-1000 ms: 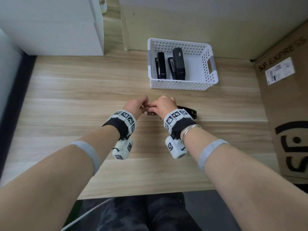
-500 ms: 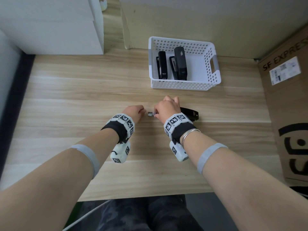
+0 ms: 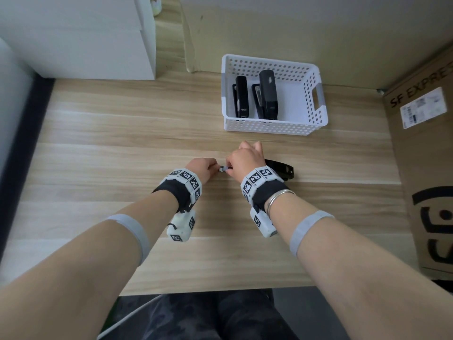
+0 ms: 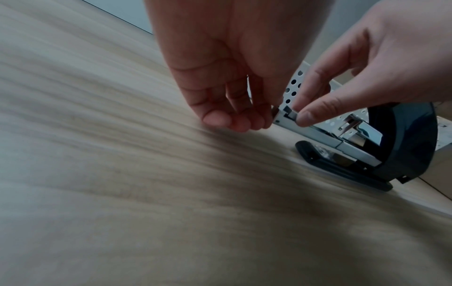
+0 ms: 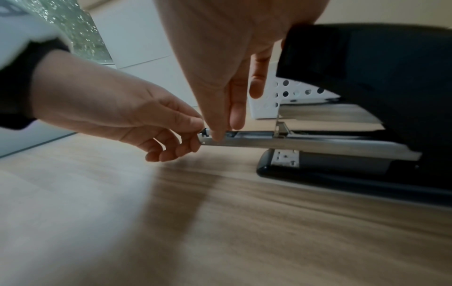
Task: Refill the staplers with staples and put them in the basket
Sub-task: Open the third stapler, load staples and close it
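A black stapler (image 3: 282,169) lies on the wooden table with its lid (image 5: 367,77) swung up. Its metal staple rail (image 5: 305,142) sticks out to the left above the base (image 5: 342,170). My left hand (image 3: 215,168) pinches the very tip of that rail (image 4: 276,115). My right hand (image 3: 229,169) pinches the rail just behind the tip with thumb and forefinger (image 4: 297,116). Whether staples lie under those fingertips is hidden. A white perforated basket (image 3: 316,119) stands behind, with two black staplers (image 3: 268,94) inside.
A cardboard box (image 3: 426,168) lines the table's right side, close to the stapler's rear. White cabinets (image 3: 85,38) stand at the back left. The table's front edge (image 3: 196,289) runs just above my lap.
Both hands have lowered slightly onto the stapler's rail. They have parted a little, so the metal tip shows between them. The stapler has stayed in place.
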